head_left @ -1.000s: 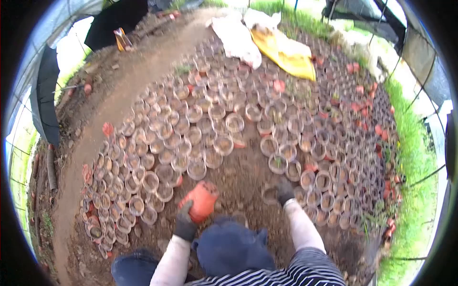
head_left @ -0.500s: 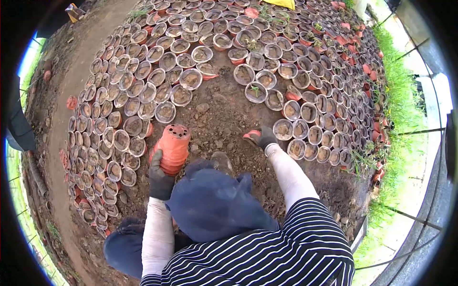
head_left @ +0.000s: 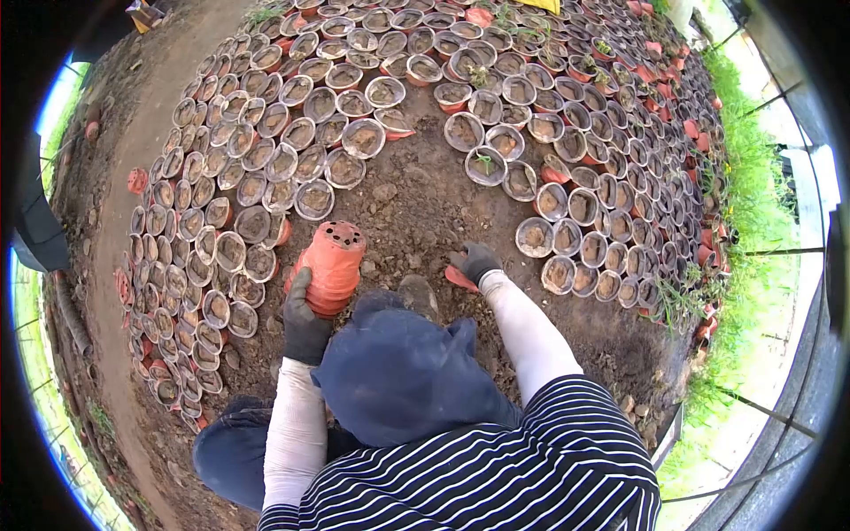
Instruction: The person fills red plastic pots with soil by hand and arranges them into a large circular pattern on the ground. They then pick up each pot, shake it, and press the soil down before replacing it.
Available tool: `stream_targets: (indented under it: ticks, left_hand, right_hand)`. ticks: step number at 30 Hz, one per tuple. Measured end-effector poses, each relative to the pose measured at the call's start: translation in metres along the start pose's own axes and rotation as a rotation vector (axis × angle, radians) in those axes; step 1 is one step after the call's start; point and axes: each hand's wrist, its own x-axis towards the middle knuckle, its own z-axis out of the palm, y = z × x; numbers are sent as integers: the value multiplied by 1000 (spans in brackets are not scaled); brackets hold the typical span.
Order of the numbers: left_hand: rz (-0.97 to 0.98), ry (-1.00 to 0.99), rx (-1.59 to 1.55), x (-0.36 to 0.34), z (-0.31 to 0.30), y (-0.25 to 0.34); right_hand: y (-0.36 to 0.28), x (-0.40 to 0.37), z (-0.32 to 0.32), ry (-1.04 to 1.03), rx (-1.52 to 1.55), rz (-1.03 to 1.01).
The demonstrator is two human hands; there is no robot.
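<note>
My left hand (head_left: 306, 320), in a dark glove, is closed around the side of a stack of orange plant pots (head_left: 333, 270). The stack is upside down, its base with several drainage holes facing up. To the right, over the bare soil (head_left: 412, 199), my gloved right hand (head_left: 479, 263) grips a red-orange piece (head_left: 459, 278), coloured like the pots and partly hidden by the fingers. Its lower edge is close to the loose dirt. My knee, in dark blue cloth (head_left: 412, 372), is between the two arms.
Rows of soil-filled pots (head_left: 316, 199) stand tightly packed on the left, at the back and on the right. One pot (head_left: 486, 165) holds a small green seedling. A dirt path (head_left: 133, 203) runs along the left, grass (head_left: 753, 186) along the right. Something yellow (head_left: 542, 4) lies at the back.
My right hand has moved left and slightly toward me over the soil, and the red-orange piece now tilts downward. My left hand still holds the pot stack. The camera view has shifted slightly.
</note>
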Motion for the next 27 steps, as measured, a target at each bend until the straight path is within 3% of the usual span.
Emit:
stream_targets:
  ticks: [6,9,13,17,18,21,26,27]
  left_hand:
    - [-53,-8,-36,7,-16,-2]
    - [-8,4,4,4,-10,-1]
    - [-4,-21,-106,3,-4,1]
    - [-8,-28,-90,1,-9,4]
    - [-21,-26,-109,-1,-7,5]
    - [-1,-54,-159,-1,4,5]
    - [5,-20,-135,0,-4,-2]
    - [28,-20,-124,7,-7,-3]
  right_hand:
    - [-13,15,-19,151,298,9]
    - [5,28,-2,463,330,-408]
    - [11,43,10,148,312,-204]
    - [-23,20,-31,612,460,-427]
    - [-16,19,-35,459,299,-520]
    - [-13,32,-44,504,73,-479]
    - [-29,34,-68,393,-279,-453]
    - [-48,35,-80,403,-5,-470]
